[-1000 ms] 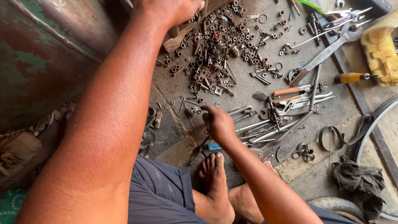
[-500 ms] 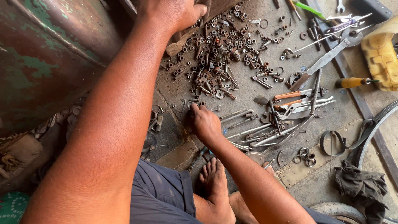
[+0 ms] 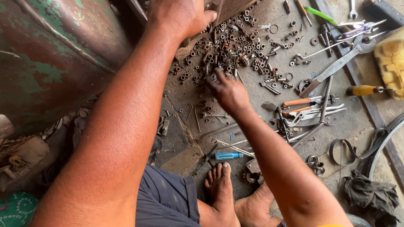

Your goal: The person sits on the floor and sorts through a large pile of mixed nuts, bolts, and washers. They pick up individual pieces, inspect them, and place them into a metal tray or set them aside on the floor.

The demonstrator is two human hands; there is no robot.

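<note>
Crouching barefoot on the floor point(image 3: 185, 138), the person reaches the right hand point(image 3: 227, 90) into the heap of nuts and bolts point(image 3: 229, 46), fingers curled narrow at its near edge; whether a piece is already pinched, I cannot tell. Left hand point(image 3: 181, 17) rests on a wooden block point(image 3: 189, 46) at the pile's far side, fingers draped over it, holding nothing I can see. Risk, to my eye: loose nuts could scatter toward the pliers point(image 3: 303, 103) and get lost, and bare feet point(image 3: 219, 189) sit near sharp tools.

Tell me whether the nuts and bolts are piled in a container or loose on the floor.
Loose: the nuts and bolts lie scattered on the bare floor, right hand among them.
</note>
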